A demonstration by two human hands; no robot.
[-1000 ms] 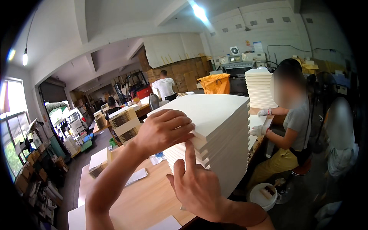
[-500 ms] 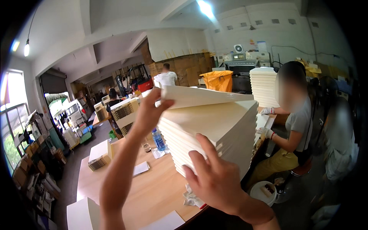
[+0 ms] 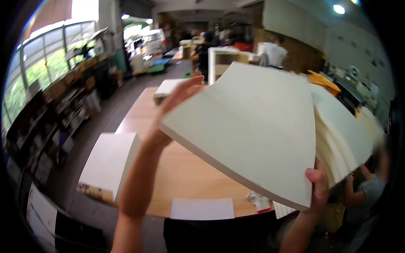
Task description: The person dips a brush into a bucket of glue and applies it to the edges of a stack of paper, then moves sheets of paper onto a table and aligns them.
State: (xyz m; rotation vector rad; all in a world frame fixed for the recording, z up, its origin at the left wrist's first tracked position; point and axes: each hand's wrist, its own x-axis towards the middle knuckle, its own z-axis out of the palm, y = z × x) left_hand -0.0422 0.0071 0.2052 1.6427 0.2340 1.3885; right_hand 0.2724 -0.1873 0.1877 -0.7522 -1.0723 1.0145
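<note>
A large, flat white board [image 3: 253,135] with a thick pale edge is held up tilted above the table. My right hand [image 3: 319,181] grips its near right corner, the thumb on top and the other fingers hidden beneath. At its left edge, my left hand [image 3: 179,99] supports it with the fingers reaching along the side, partly covered by the board. Behind and to the right stands the stack of similar white boards [image 3: 337,130], blurred and partly hidden.
The wooden table [image 3: 177,181] carries a white sheet [image 3: 202,208] and a crumpled glove [image 3: 258,201]. White-topped blocks [image 3: 110,158] stand at the left and farther back. A co-worker's arm [image 3: 356,194] is beside the stack at right. Shelves [image 3: 71,105] line the left wall.
The top board has come off the stack and swung left over the table, now in both hands. My right hand has closed on its corner. The view has turned left.
</note>
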